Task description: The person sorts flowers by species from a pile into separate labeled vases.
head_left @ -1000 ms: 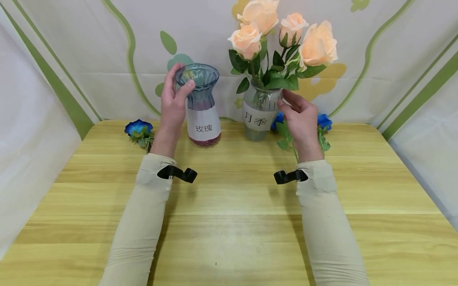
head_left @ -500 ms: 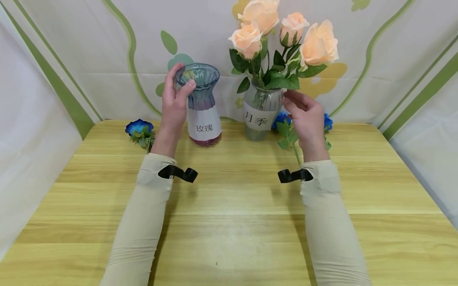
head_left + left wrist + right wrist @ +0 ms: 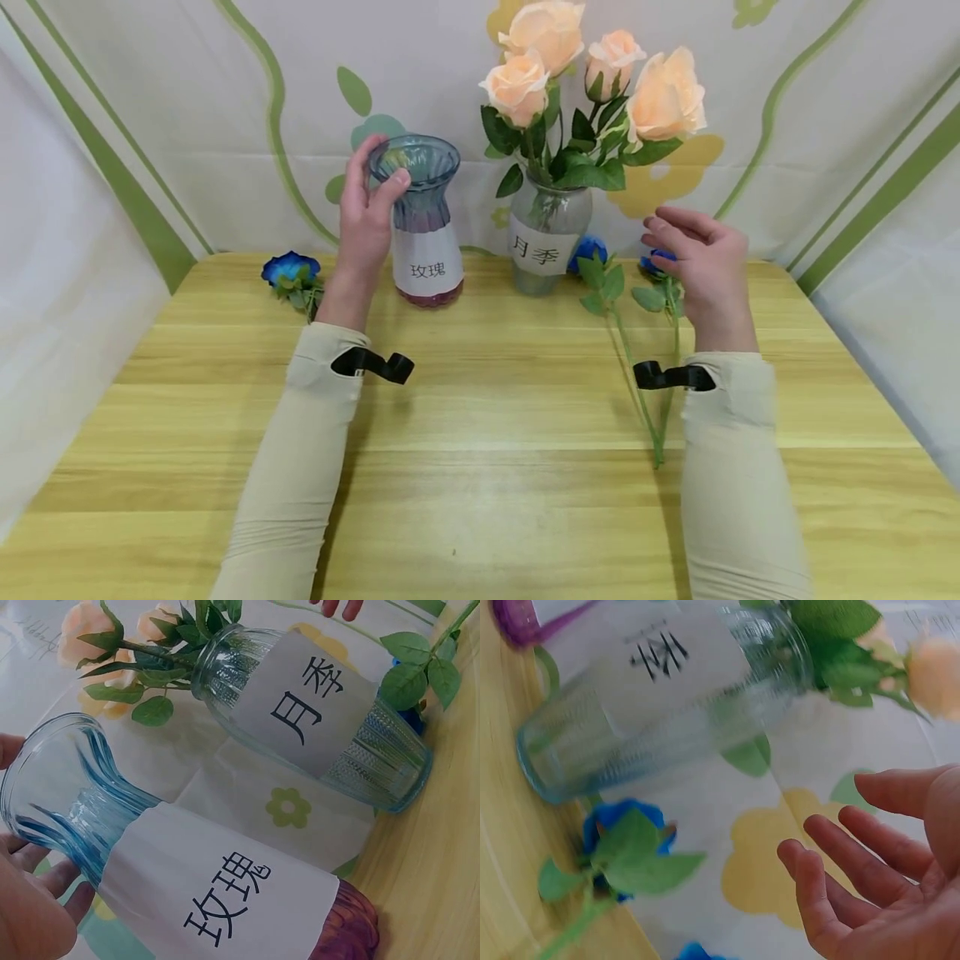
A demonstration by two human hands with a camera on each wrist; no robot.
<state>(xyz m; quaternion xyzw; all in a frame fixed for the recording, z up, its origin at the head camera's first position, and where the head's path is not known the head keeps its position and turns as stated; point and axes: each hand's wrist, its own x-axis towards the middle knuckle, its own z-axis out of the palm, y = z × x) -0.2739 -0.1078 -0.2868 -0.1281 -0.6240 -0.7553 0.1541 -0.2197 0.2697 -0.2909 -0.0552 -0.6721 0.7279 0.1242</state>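
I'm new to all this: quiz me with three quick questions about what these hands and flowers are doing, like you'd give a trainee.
1. True or false: the left hand grips the blue-and-purple vase.
2. What does the right hand hold? A) the clear vase; B) a peach rose; C) nothing.
3. How many blue roses show in the head view?

Key: 1. True. 2. C. 3. Three.

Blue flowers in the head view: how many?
3: one blue flower left of the left hand, a second by the clear vase, a third partly behind the right hand; others may be hidden.
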